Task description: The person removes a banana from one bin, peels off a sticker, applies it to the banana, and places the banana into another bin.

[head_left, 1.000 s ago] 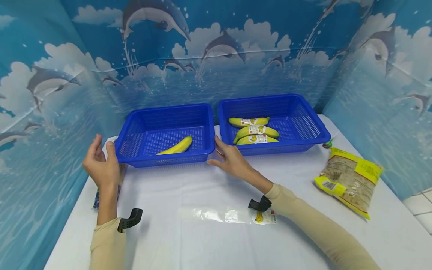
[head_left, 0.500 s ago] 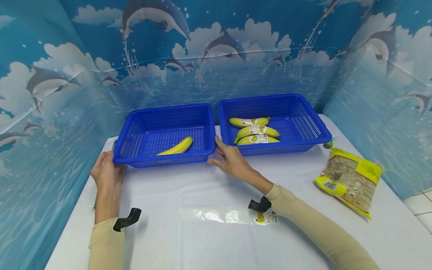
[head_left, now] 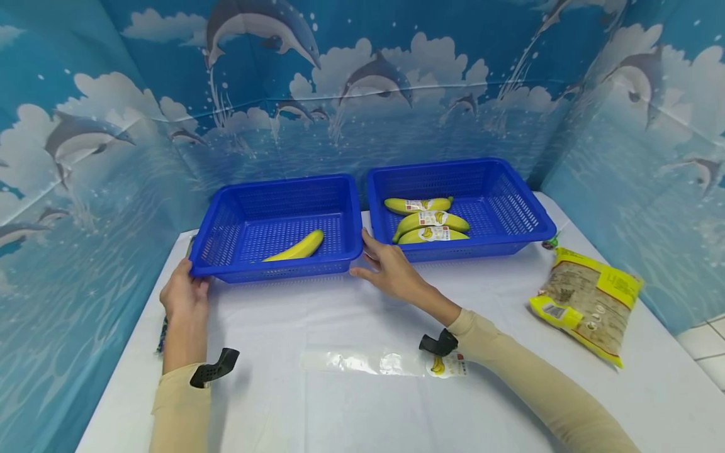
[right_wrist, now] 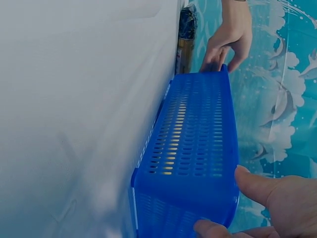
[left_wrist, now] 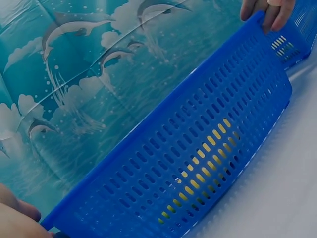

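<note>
A blue plastic basket [head_left: 283, 270] with one banana [head_left: 297, 246] in it stands at the back left of the table. At its left front corner, my left hand [head_left: 185, 292] grips the rim, with the fingers partly hidden beneath. My right hand [head_left: 391, 267] holds the right front corner; in the right wrist view that hand [right_wrist: 287, 201] has its thumb on the rim and fingers against the end wall. Yellow from the banana shows through the slots of the basket's wall [left_wrist: 163, 163] in the left wrist view.
A second blue basket [head_left: 527, 214] beside it holds three bananas [head_left: 433, 218] with labels. At the right lies a yellow-and-brown packet [head_left: 589, 302]. A clear plastic sleeve [head_left: 362, 360] with a banana label lies in front. A dark-topped package [right_wrist: 186, 39] is partly behind my left hand.
My left hand has come down from beside the basket and taken hold of its left front corner. The right hand and both baskets have stayed nearly still.
</note>
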Tool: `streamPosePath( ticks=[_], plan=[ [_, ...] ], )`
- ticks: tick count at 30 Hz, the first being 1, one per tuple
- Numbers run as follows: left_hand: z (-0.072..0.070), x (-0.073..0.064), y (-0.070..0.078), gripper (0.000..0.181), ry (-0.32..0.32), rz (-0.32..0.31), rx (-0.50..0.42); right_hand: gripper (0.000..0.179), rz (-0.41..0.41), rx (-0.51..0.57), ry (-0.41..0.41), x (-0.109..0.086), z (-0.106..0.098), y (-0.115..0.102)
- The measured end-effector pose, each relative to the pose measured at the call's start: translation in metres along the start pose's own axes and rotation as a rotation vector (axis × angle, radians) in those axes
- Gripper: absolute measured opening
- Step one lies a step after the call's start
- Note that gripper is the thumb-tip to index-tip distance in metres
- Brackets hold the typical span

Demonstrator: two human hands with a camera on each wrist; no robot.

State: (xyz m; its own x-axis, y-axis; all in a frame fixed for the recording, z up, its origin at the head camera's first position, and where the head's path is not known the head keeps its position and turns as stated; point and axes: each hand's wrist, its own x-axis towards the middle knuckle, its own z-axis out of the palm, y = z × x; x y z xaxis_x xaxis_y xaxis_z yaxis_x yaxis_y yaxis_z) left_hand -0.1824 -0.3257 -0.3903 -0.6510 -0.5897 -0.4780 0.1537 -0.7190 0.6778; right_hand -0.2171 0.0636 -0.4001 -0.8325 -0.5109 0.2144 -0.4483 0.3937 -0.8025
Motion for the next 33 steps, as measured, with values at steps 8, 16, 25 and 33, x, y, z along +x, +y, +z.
streamPosePath(
  ticks=[8, 16, 25, 33],
  plan=[
    [-0.001, 0.000, -0.007, 0.038, 0.065, 0.077, 0.084, 0.088, -0.009, -0.013, -0.039, 0.001, -0.006, -0.004],
    [-0.001, -0.001, -0.010, 0.036, 0.090, 0.109, 0.112, 0.094, 0.062, -0.113, -0.225, 0.009, -0.048, -0.036],
    [0.000, 0.000, -0.011, 0.036, 0.099, 0.105, 0.112, 0.080, -0.088, 0.045, -0.543, 0.041, -0.102, -0.074],
    [-0.001, 0.003, -0.009, 0.036, 0.090, 0.109, 0.079, 0.064, -0.163, 0.161, -0.911, 0.097, -0.116, -0.087]
  ],
)
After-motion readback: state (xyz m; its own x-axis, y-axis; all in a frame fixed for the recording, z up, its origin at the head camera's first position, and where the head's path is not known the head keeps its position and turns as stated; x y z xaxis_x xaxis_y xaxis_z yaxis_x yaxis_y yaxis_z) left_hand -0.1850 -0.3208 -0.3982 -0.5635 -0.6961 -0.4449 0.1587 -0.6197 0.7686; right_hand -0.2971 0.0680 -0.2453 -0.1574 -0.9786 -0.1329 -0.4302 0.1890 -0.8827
